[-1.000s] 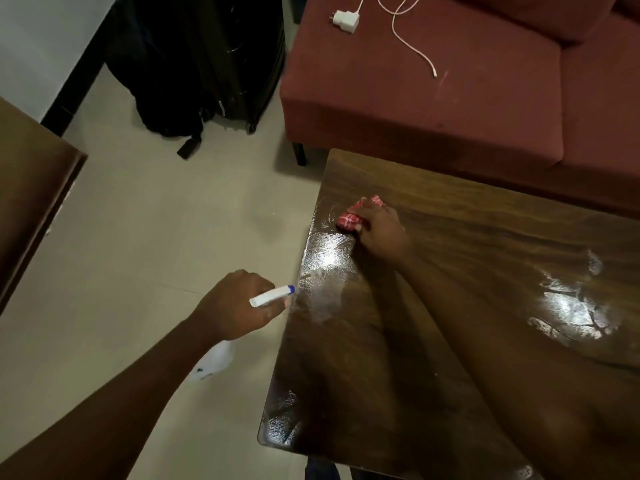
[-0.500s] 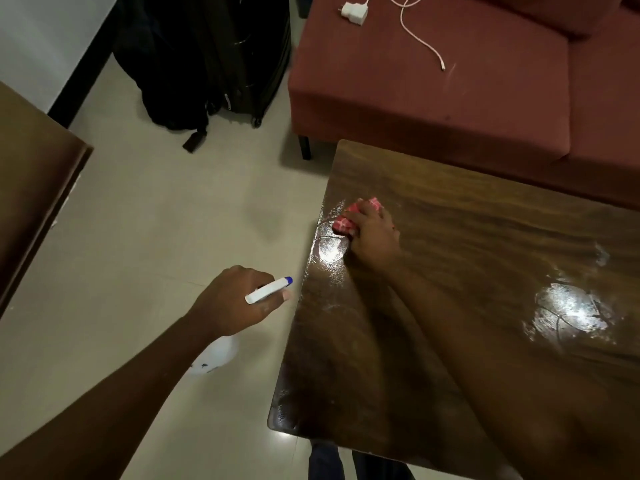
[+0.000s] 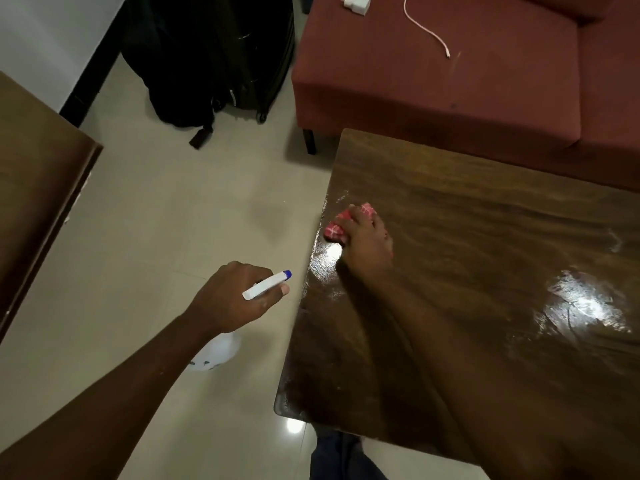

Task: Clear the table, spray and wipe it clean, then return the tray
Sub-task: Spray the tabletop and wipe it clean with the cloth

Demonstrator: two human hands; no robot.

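The dark wooden table (image 3: 485,237) fills the right half of the view, its top glossy and wet in patches. My right hand (image 3: 367,244) presses a red checked cloth (image 3: 341,225) onto the table close to its left edge. My left hand (image 3: 232,299) hangs over the floor just left of the table, gripping a white spray bottle (image 3: 265,287) whose blue-tipped nozzle points toward the table. The bottle's white body (image 3: 216,353) shows below my wrist. No tray is in view.
A dark red sofa (image 3: 433,81) stands behind the table with a white charger and cable (image 3: 356,1) on its seat. A black backpack and suitcase (image 3: 214,57) sit on the tiled floor at the back. Another wooden surface (image 3: 38,188) is at the left.
My right hand has slid the cloth slightly toward the table's left edge. My left hand with the spray bottle has stayed beside the table.
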